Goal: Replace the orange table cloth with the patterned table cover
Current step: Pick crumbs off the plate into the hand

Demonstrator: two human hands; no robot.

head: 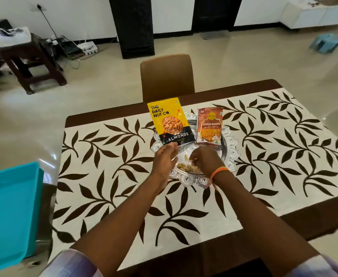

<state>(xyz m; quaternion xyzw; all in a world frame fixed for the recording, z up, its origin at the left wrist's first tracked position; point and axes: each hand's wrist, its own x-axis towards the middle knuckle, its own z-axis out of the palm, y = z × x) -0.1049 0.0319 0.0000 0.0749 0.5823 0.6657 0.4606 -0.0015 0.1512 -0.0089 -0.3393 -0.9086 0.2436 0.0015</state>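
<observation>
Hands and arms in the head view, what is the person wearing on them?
Both forearms are bare. The right hand has an orange band round its wrist, with a thin thread just below it. The left hand wears nothing that shows. Light checked sleeves, lilac and white, are pushed up above the elbows: left sleeve, right sleeve.

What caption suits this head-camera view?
Both hands arrange snack packets on a silver tray atop the leaf-patterned table cover.

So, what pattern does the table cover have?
Dark brown leafy branches on white, seen in the head view: table cover.
</observation>
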